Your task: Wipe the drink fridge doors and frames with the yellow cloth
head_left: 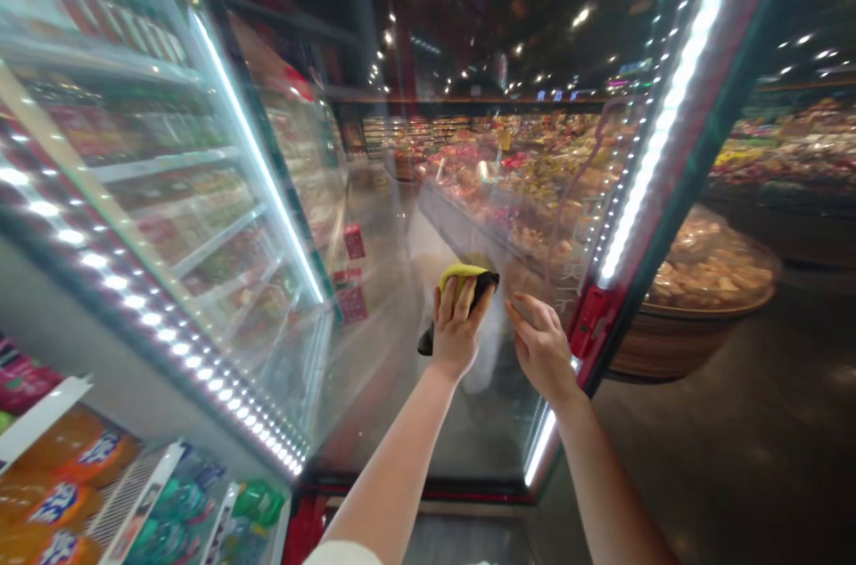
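Note:
My left hand (456,331) presses a yellow and black cloth (463,271) flat against the glass door (428,422), its fingers spread over the fabric. A dark corner of the cloth hangs out below the wrist side. To the right, my right hand (545,353) is raised close to the pane with loosely bent fingers apart and nothing in them. Whether its fingertips touch the glass I cannot tell. Just beside that hand, a red fitting (589,322) sits on the door's lit edge frame.
Refrigerated shelves with orange soda bottles (60,503) and green bottles (258,503) stand at the lower left. A bright LED strip (167,342) runs along the cabinet edge. Outside the door's right edge is a round display bin (702,280). Produce displays (481,164) show through the glass.

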A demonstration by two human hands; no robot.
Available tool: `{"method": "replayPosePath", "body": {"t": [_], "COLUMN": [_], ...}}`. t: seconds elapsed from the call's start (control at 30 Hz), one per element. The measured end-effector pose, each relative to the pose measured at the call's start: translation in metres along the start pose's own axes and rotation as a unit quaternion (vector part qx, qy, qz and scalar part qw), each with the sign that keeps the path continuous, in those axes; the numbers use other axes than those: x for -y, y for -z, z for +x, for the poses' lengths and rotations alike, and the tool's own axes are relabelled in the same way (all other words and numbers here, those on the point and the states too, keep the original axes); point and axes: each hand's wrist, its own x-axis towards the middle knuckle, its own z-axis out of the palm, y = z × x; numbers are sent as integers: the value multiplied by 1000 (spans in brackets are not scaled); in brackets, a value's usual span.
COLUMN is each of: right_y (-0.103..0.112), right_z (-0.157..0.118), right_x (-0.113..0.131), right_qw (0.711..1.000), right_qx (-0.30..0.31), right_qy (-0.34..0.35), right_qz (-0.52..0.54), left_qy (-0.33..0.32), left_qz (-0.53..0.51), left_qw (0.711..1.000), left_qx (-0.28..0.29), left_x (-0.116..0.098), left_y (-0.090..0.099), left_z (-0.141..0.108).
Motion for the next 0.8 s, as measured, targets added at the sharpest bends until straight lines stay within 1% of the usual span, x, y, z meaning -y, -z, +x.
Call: {"method": "replayPosePath", "body": {"t": [0.07, 0.13, 0.17, 0.23, 0.3, 0.37, 0.4, 0.47, 0.5, 0.57, 0.63, 0.7, 0.73, 0.8], "right_y": [4, 7, 9, 13, 18, 21, 23, 25, 26, 27, 29, 30, 31, 33], "right_z": [-3, -6, -8, -12, -15, -18, -18, -20, -21, -24, -27, -30, -31, -35], "right_x": [-5, -12, -15, -23, -30, -35, -38, -41, -42, -45, -46, -49, -50, -53], "right_qw": [1000, 1000, 1000, 1000, 999, 1000, 1000, 1000, 999, 999, 999, 999, 999, 999], "right_qx": [4, 5, 4, 1, 0, 2, 2, 3, 4, 9, 16, 23, 25, 25], "right_qy": [-3, -7, -8, -12, -15, -19, -21, -26, -27, -25, -17, -14, -16, -25], "right_qz": [-5, -15, -21, -29, -29, -23, -20, -17, -18, -20, -22, -19, -17, -17], "left_qy": [-47, -49, -40, -2, 44, 66, 57, 2, -36, -114, -175, -206, -209, -193], "left_qz": [23, 31, 30, 20, 8, 1, 0, 6, 12, 24, 32, 35, 36, 40], "left_qw": [998, 998, 999, 1000, 998, 996, 997, 1000, 999, 993, 984, 978, 977, 980], "left_qx": [23, 19, 8, -21, -49, -58, -54, -27, -11, 11, 10, 1, -1, 1], "left_x": [4, 11, 13, 10, -2, -19, -26, -35, -37, -34, -28, -25, -26, -33], "left_y": [-5, -8, -8, -10, -13, -17, -19, -23, -26, -29, -30, -30, -30, -29], "left_z": [-26, -44, -47, -39, -18, 6, 14, 19, 15, -1, -17, -22, -19, -5]}}
